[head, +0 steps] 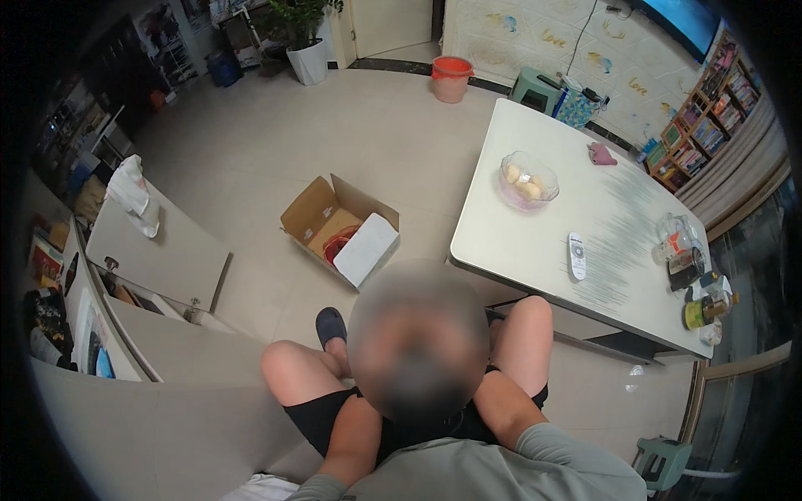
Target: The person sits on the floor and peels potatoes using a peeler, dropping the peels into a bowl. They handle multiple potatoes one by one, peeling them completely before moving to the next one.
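Both my hands lie inside a round blurred patch between my knees, so their fingers and anything in them cannot be made out. My left forearm (354, 432) reaches into the patch from the lower left, my right forearm (506, 404) from the lower right. Just beyond the patch, an open cardboard box (311, 216) sits on the floor, one white flap (368, 250) folded outward. Something red and glossy (340, 243) lies inside it. To my right, a white table (501, 244) bears a clear bowl (546, 181) of pale, peeled-looking pieces (525, 181).
On the table are a remote control (577, 255), a pink cloth (602, 154) and several bottles and jars (694, 307). Left stands a cabinet with a white cloth (133, 194) over its open door (169, 250). A red-rimmed bucket (452, 81) and green stools (663, 463) stand farther off.
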`<state>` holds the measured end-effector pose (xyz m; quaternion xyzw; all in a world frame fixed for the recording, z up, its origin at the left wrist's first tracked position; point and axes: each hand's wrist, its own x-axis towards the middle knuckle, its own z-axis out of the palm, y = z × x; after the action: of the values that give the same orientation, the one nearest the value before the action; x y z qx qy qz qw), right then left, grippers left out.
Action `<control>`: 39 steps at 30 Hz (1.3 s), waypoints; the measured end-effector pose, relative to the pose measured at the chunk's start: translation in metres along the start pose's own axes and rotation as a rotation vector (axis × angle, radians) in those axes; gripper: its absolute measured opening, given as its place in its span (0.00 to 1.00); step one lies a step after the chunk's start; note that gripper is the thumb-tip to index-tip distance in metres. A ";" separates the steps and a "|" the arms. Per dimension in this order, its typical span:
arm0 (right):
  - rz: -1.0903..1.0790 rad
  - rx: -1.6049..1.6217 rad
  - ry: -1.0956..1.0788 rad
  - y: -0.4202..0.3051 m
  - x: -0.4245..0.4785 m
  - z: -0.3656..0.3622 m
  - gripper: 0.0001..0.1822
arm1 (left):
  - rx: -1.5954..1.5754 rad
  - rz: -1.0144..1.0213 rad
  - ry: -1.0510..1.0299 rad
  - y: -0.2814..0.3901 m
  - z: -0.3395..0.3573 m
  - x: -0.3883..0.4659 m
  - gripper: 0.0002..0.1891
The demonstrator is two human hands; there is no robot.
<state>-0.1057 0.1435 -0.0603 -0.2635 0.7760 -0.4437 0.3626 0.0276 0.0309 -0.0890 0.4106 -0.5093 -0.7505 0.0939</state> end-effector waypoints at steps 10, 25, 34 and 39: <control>-0.067 -0.134 -0.006 0.000 -0.005 -0.002 0.30 | 0.617 0.160 0.061 0.032 0.012 -0.032 0.12; -0.163 -0.301 0.048 0.005 0.021 0.000 0.24 | 0.292 0.130 0.076 -0.003 0.011 0.007 0.12; -0.096 -0.351 0.054 -0.005 0.017 0.007 0.24 | 0.333 -0.023 0.142 -0.015 0.019 0.010 0.09; -0.103 -0.140 0.089 -0.010 0.023 -0.007 0.19 | -0.023 -0.062 0.012 0.020 0.020 0.011 0.15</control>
<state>-0.1240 0.1253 -0.0563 -0.3076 0.8058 -0.4179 0.2852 0.0010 0.0290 -0.0751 0.4296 -0.4871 -0.7563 0.0782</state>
